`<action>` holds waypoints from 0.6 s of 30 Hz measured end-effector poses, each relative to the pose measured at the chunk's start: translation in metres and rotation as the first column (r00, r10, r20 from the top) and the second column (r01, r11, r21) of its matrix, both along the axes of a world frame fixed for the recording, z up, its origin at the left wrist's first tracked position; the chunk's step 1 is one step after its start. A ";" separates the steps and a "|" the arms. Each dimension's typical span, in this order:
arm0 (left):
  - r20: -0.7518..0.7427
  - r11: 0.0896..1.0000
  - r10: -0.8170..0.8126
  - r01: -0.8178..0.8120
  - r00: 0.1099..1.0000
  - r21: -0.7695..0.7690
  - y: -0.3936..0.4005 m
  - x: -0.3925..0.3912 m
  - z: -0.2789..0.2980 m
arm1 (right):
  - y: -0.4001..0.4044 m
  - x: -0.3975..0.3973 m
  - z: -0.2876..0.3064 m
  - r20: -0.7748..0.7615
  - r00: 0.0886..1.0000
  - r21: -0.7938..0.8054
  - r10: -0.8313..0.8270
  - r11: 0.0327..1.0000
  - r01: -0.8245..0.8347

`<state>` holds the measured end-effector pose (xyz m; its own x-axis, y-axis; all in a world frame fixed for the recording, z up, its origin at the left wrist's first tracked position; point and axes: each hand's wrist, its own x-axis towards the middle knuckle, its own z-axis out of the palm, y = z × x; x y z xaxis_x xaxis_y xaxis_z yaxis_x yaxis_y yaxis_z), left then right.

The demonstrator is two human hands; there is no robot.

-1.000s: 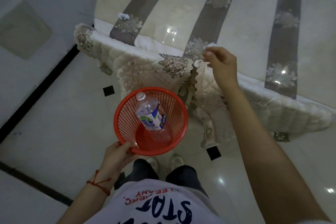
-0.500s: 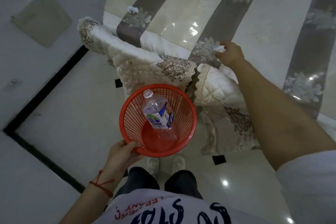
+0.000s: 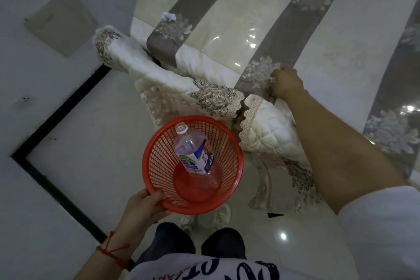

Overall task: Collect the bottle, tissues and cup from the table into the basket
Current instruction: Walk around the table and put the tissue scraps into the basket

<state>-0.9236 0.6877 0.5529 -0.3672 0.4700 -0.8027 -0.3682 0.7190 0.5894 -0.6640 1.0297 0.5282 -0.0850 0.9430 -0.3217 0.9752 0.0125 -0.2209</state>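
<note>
My left hand [image 3: 142, 208] grips the near rim of a red mesh basket [image 3: 156, 157] held over the floor. A clear plastic bottle [image 3: 195, 152] with a blue and white label leans inside it, neck pointing away from me. My right hand [image 3: 286, 83] rests on the near edge of the table [image 3: 227, 7], fingers closed around a small white tissue [image 3: 273, 78] that shows only as a scrap at the fingertips. A second crumpled white tissue [image 3: 168, 16] lies on the table's far left, on a grey stripe. The cup is out of view.
The table carries a striped cream and grey cloth under shiny plastic. Two quilted, lace-trimmed chair backs [image 3: 172, 88] [image 3: 268, 129] stand between me and the table, just beyond the basket. My shoes [image 3: 204, 216] are on a glossy white tiled floor with a black border line [image 3: 56, 120].
My right hand has closed over the tissue at the table edge and drawn back slightly toward me. The view has tilted down and closer. The basket and bottle stay in my left hand.
</note>
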 end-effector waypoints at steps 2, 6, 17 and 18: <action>0.006 1.000 -0.007 0.007 1.000 0.004 0.000 0.001 -0.001 | -0.001 -0.002 0.003 -0.022 1.000 0.008 0.004 1.000 -0.004; 0.027 1.000 -0.005 0.005 1.000 0.012 0.000 0.002 -0.003 | -0.003 -0.015 0.028 -0.277 0.957 0.051 -0.090 0.993 0.108; 0.043 0.999 0.034 -0.035 0.998 0.016 -0.003 -0.001 -0.009 | -0.143 -0.095 0.117 -0.719 0.662 0.217 0.211 0.973 -0.074; 0.049 0.999 0.041 -0.042 0.998 0.016 -0.004 -0.003 -0.010 | -0.163 -0.103 0.115 -0.715 0.656 0.200 0.242 0.970 -0.140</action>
<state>-0.9265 0.6833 0.5429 -0.3469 0.4690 -0.8122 -0.4260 0.6927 0.5819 -0.7672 0.8670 0.6432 -0.4266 0.9038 0.0341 0.4738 0.2555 -0.8428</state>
